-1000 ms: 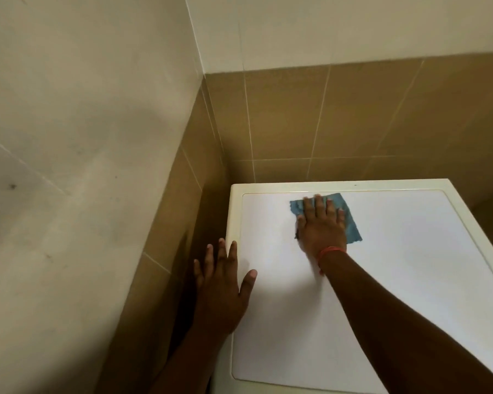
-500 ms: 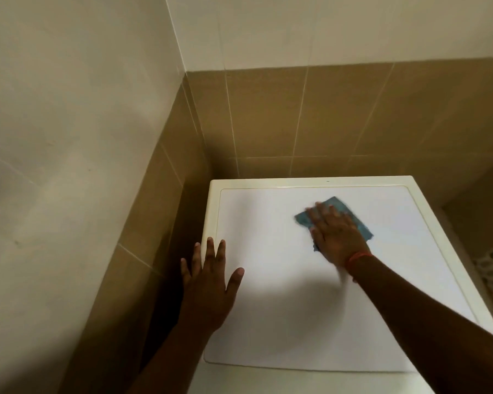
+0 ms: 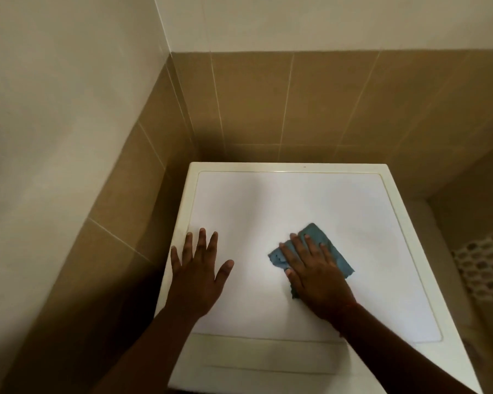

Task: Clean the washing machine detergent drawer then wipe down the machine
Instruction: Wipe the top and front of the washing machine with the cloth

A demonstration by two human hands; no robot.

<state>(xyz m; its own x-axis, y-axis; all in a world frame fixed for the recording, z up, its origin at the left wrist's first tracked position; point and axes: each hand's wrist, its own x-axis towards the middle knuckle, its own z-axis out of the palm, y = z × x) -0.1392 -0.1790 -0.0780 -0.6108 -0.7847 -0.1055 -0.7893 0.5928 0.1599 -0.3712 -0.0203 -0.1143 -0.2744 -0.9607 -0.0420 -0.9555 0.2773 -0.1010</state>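
My flat right hand has dragged the cloth nearer across the washing machine top, left hand spread bracing, far part probably wiped.

Dim, soft-focus wide-angle view; glare on the machine top, shadowed corners.

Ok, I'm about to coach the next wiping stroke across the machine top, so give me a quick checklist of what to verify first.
1. Right hand flat on the blue cloth: ok.
2. Cloth lying on the washing machine top: ok.
3. Left hand open, bracing near the top's left edge: ok.
4. Back of the top free of objects: ok.
5. Cloth damp enough: cannot tell.
6. Detergent drawer cleaned: cannot tell, out of view.
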